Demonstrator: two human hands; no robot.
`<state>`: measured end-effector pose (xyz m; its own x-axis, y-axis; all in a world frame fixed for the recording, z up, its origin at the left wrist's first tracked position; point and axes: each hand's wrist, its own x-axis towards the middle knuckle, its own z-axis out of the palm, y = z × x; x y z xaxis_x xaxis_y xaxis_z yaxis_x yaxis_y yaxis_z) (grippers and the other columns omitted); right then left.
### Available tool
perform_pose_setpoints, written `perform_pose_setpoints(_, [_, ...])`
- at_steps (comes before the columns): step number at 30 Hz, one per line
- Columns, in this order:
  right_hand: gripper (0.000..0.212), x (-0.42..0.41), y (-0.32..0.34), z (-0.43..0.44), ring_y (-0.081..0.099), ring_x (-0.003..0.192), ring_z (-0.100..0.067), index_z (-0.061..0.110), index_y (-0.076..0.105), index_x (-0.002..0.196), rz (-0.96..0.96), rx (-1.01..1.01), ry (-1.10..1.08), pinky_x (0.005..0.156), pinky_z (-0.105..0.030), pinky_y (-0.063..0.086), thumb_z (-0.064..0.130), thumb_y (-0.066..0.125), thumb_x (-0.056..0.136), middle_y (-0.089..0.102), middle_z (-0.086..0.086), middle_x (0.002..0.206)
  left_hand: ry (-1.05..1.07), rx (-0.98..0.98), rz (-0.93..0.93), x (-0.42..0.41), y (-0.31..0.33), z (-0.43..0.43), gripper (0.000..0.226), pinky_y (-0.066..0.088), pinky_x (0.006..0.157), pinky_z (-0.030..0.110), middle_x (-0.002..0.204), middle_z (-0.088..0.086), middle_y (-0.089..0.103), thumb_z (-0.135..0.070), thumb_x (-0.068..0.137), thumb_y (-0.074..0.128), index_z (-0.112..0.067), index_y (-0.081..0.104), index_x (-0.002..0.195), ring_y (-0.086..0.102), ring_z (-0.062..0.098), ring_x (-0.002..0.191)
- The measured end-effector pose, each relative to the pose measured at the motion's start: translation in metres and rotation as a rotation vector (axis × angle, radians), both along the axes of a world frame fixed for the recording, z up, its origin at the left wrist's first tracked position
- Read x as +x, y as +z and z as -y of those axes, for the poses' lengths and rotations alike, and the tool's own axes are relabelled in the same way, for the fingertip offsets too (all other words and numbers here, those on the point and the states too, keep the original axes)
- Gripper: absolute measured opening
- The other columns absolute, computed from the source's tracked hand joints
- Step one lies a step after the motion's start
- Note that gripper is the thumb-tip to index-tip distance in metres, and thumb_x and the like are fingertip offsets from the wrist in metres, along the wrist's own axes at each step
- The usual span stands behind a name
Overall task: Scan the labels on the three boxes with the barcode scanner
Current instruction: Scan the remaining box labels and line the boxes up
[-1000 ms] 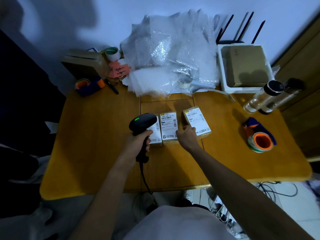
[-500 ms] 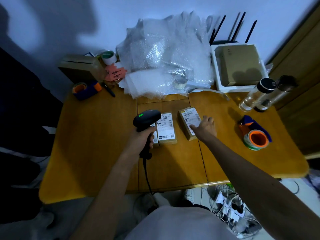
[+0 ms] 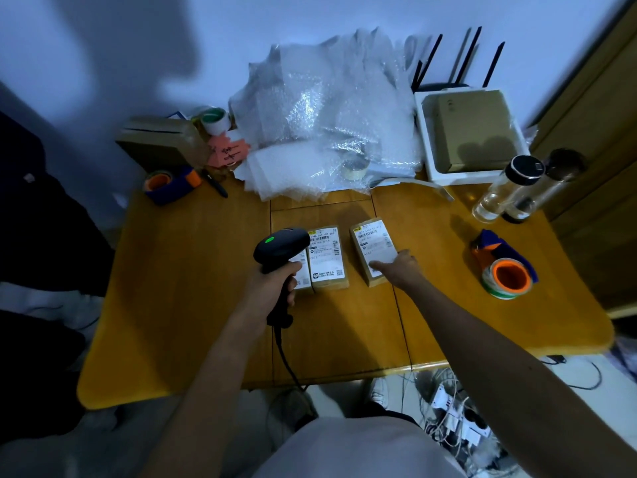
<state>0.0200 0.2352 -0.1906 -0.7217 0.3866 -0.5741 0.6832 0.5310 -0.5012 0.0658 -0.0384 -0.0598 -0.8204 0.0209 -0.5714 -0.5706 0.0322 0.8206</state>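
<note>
The scanner (image 3: 281,246) sits at about nine o'clock of the box row, a black pistol-shaped unit with a green light on its head and a cord trailing off the near edge of the worktop (image 3: 193,305). It looks like rigid plastic, light enough for one hand, and the handle is the natural place to hold it. The left hand (image 3: 275,288) is clamped around that handle, with the head over the left box (image 3: 301,276).

That box is mostly hidden under the scanner; only a strip of white label shows. Touching it on the right is the middle box (image 3: 327,258), small brown cardboard with a white label bearing a barcode near the far end and a small square code near the close end. Both probably weigh little and would slide easily on the smooth wood; stiff sides make the long edges the best hold.

At three o'clock of these, set apart and slightly turned, lies the right box (image 3: 374,251), same card and label. The right hand (image 3: 396,267) rests on its near corner, fingers (image 3: 377,264) loosely spread on the label, not gripping. A light press there should likely steady it without covering the barcode.
</note>
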Motion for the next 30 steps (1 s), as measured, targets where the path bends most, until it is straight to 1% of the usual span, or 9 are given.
perform_pose_setpoints(2, [0.103, -0.001, -0.010, -0.010, 0.056, 0.127, -0.039, 0.009, 0.045, 0.141, 0.023, -0.111, -0.015, 0.098, -0.053, 0.055, 0.058, 0.087, 0.061, 0.055, -0.017, 0.141, -0.012, 0.000, 0.000, -0.002, 0.001, 0.001, 0.024, 0.044, 0.057, 0.032, 0.056, 0.000, 0.054, -0.024, 0.089, 0.074, -0.014, 0.060, 0.072, 0.049, 0.015, 0.046])
perform_pose_setpoints(4, [0.089, -0.008, -0.059, -0.030, 0.060, 0.124, -0.037, 0.019, 0.060, 0.124, 0.031, -0.234, -0.007, 0.104, -0.056, 0.049, 0.059, 0.089, 0.050, 0.065, -0.013, 0.133, -0.020, 0.002, -0.014, -0.002, 0.002, 0.002, 0.024, 0.044, 0.058, 0.033, 0.057, 0.000, 0.055, -0.025, 0.089, 0.074, -0.015, 0.061, 0.073, 0.050, 0.015, 0.046])
perform_pose_setpoints(6, [0.077, 0.003, -0.041, -0.026, 0.060, 0.123, -0.034, 0.026, 0.066, 0.112, 0.035, -0.302, -0.008, 0.108, -0.054, 0.044, 0.060, 0.090, 0.047, 0.070, -0.006, 0.125, -0.023, 0.008, -0.024, -0.002, 0.004, 0.002, 0.023, 0.045, 0.057, 0.032, 0.056, 0.000, 0.054, -0.024, 0.090, 0.073, -0.014, 0.060, 0.073, 0.049, 0.015, 0.046])
perform_pose_setpoints(7, [0.072, 0.012, -0.013, -0.016, 0.061, 0.120, -0.030, 0.023, 0.066, 0.115, 0.018, -0.341, -0.035, 0.105, -0.049, 0.046, 0.053, 0.092, 0.055, 0.069, -0.004, 0.122, -0.021, 0.012, -0.020, -0.002, 0.005, 0.001, 0.023, 0.045, 0.056, 0.032, 0.055, 0.000, 0.054, -0.023, 0.090, 0.072, -0.014, 0.060, 0.074, 0.049, 0.015, 0.046])
perform_pose_setpoints(10, [0.045, 0.029, 0.022, -0.005, 0.067, 0.096, -0.025, 0.003, 0.063, 0.126, 0.036, -0.477, -0.090, 0.075, -0.032, 0.052, 0.016, 0.079, 0.086, 0.068, -0.012, 0.119, -0.034, 0.021, -0.014, -0.001, 0.010, -0.003, 0.021, 0.045, 0.055, 0.031, 0.054, -0.001, 0.053, -0.022, 0.092, 0.071, -0.013, 0.060, 0.077, 0.048, 0.014, 0.045])
perform_pose_setpoints(14, [0.041, 0.036, 0.032, -0.010, 0.066, 0.079, -0.016, -0.001, 0.061, 0.127, 0.007, -0.516, -0.121, 0.062, -0.026, 0.049, 0.011, 0.074, 0.090, 0.068, -0.017, 0.122, -0.062, 0.054, -0.046, 0.001, 0.019, -0.008, 0.022, 0.043, 0.055, 0.031, 0.056, 0.001, 0.051, -0.019, 0.093, 0.070, -0.013, 0.059, 0.075, 0.047, 0.015, 0.046])
perform_pose_setpoints(22, [0.039, 0.040, 0.069, -0.020, 0.069, 0.081, -0.016, 0.000, 0.061, 0.123, -0.156, -0.556, -0.174, 0.059, -0.022, 0.052, 0.011, 0.076, 0.088, 0.070, -0.016, 0.115, -0.087, 0.110, -0.094, -0.003, 0.031, -0.021, 0.007, 0.042, 0.049, 0.028, 0.052, 0.000, 0.052, -0.014, 0.095, 0.068, -0.011, 0.065, 0.089, 0.046, 0.014, 0.044])
perform_pose_setpoints(26, [0.025, 0.037, 0.090, -0.020, 0.071, 0.082, -0.015, 0.008, 0.064, 0.106, -0.229, -0.568, -0.169, 0.057, -0.020, 0.053, 0.013, 0.078, 0.086, 0.072, -0.011, 0.107, -0.107, 0.126, -0.134, -0.004, 0.036, -0.027, 0.008, 0.042, 0.046, 0.025, 0.055, 0.001, 0.050, -0.014, 0.094, 0.068, -0.009, 0.065, 0.090, 0.046, 0.014, 0.045])
perform_pose_setpoints(30, [0.033, 0.032, 0.108, -0.016, 0.074, 0.090, -0.021, 0.006, 0.065, 0.112, -0.309, -0.602, -0.151, 0.068, -0.026, 0.058, 0.014, 0.080, 0.084, 0.074, -0.012, 0.109, -0.131, 0.129, -0.178, -0.006, 0.039, -0.029, 0.012, 0.045, 0.048, 0.027, 0.057, 0.003, 0.051, -0.017, 0.092, 0.070, -0.007, 0.064, 0.094, 0.047, 0.015, 0.047])
